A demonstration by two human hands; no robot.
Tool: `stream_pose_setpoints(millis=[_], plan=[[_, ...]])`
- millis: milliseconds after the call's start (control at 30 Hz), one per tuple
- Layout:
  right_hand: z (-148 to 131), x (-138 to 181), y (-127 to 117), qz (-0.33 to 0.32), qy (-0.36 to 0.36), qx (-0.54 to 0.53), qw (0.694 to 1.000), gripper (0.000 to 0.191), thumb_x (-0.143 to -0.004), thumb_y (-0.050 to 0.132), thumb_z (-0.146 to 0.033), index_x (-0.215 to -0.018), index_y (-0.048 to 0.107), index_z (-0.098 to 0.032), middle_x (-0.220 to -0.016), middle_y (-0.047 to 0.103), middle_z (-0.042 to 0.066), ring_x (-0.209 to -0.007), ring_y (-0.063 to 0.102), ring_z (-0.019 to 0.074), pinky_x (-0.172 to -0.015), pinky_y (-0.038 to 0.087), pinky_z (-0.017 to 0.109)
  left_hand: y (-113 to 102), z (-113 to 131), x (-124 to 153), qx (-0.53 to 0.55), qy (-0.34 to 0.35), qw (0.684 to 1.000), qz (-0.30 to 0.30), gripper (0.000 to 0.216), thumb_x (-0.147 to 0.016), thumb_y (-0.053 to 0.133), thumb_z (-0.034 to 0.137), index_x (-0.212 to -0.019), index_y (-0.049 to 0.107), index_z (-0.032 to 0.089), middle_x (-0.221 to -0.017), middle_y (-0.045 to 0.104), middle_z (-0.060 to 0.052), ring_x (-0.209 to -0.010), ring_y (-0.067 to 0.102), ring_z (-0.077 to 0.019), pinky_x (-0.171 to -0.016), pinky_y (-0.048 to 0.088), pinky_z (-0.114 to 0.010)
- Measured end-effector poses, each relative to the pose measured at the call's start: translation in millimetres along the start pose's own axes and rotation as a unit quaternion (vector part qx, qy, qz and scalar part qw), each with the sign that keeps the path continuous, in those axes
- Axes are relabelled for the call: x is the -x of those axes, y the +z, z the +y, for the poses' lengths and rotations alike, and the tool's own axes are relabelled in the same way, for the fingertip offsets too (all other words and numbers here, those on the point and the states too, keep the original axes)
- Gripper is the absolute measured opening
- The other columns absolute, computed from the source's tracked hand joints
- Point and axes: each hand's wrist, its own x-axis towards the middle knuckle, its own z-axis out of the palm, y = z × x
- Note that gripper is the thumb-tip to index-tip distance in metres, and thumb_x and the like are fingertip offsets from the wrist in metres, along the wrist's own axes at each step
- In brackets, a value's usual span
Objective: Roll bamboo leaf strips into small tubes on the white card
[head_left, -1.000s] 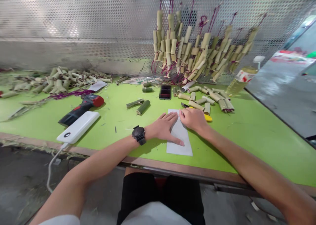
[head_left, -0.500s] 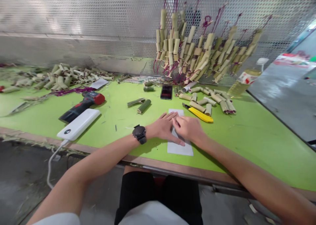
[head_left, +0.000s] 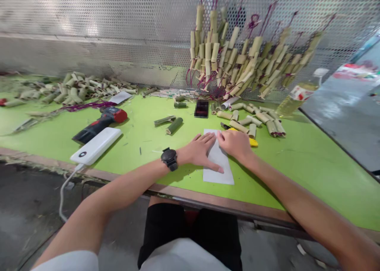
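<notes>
The white sheet (head_left: 218,178) lies flat on the green surface (head_left: 314,180), near the front edge and directly ahead of the person, with its long side running away from the body. The left hand (head_left: 199,150) rests palm down across the left side and middle of the sheet, fingers extended toward the far end and thumb spread toward the near right portion. A black wristwatch (head_left: 169,157) is fastened on the left wrist. The right hand (head_left: 236,144) is positioned at the upper right edge of the sheet with its fingers curled inward; whether it pinches anything cannot be determined. A yellow utility knife (head_left: 253,142) lies just beyond the right hand, which partly hides it; its dark tip points to the far left. Beyond the knife, short bamboo pieces (head_left: 245,121) are grouped on the surface. A dark, pixelated object (head_left: 201,109) lies beyond the far end of the sheet. Left of it are green bamboo sections (head_left: 174,126). Farther left, a white power bank (head_left: 96,146) with a white cable (head_left: 63,191) lies beside a black and red power drill (head_left: 101,123). A pile of bamboo pieces (head_left: 74,92) occupies the rear left, with purple cord (head_left: 86,106) in front. At the rear, strung bamboo segments (head_left: 208,57) hang against a perforated metal panel (head_left: 118,21). A bottle of yellowish liquid (head_left: 297,96) stands at the rear right.
</notes>
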Motion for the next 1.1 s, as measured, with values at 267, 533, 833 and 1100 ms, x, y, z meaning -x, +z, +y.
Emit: stream_pose_setpoints(millis=[267,533,833,1100], plan=[[-14.0,11.8,-3.2,-0.032,-0.076,-0.055,0.995,0.055,-0.107,0.032,-0.038,-0.087,0.079,-0.016,-0.081,0.077,0.010,-0.065,0.062,0.0178,-0.058,0.032,0.030,-1.5,0.3,0.3,-0.004,-0.007,1.000,-0.015,0.134,-0.071,0.057,0.098,-0.168,0.022,0.013,-0.175,0.012,-0.016,-0.163,0.008,-0.0362,-0.132,0.001,-0.050],[-1.8,1.6,-0.3,-0.006,0.004,0.019,1.000,0.054,-0.106,0.036,-0.041,-0.090,0.079,-0.013,-0.086,0.078,0.015,-0.070,0.065,0.0205,-0.059,0.030,0.031,-3.2,1.8,1.4,-0.007,-0.007,1.000,-0.022,0.136,-0.073,0.052,0.099,-0.170,0.012,0.012,-0.175,0.007,-0.016,-0.163,0.007,-0.0358,-0.131,0.000,-0.051],[-0.1,-3.2,-1.7,-0.014,0.007,0.017,1.000,0.053,-0.105,0.037,-0.042,-0.088,0.080,-0.015,-0.085,0.078,0.013,-0.072,0.065,0.0214,-0.059,0.028,0.031,-3.2,-0.8,1.3,-0.010,-0.002,1.000,-0.024,0.137,-0.073,0.053,0.099,-0.170,0.007,0.015,-0.176,0.005,-0.014,-0.163,0.006,-0.0363,-0.131,0.000,-0.053],[-13.3,13.2,-3.6,-0.040,-0.090,-0.078,0.992,0.054,-0.106,0.035,-0.041,-0.082,0.076,-0.016,-0.075,0.074,0.009,-0.061,0.058,0.0162,-0.057,0.030,0.030,-3.3,-1.2,0.6,-0.001,0.002,1.000,-0.023,0.134,-0.069,0.058,0.099,-0.169,0.022,0.016,-0.175,0.011,-0.015,-0.163,0.008,-0.0350,-0.132,0.001,-0.051]])
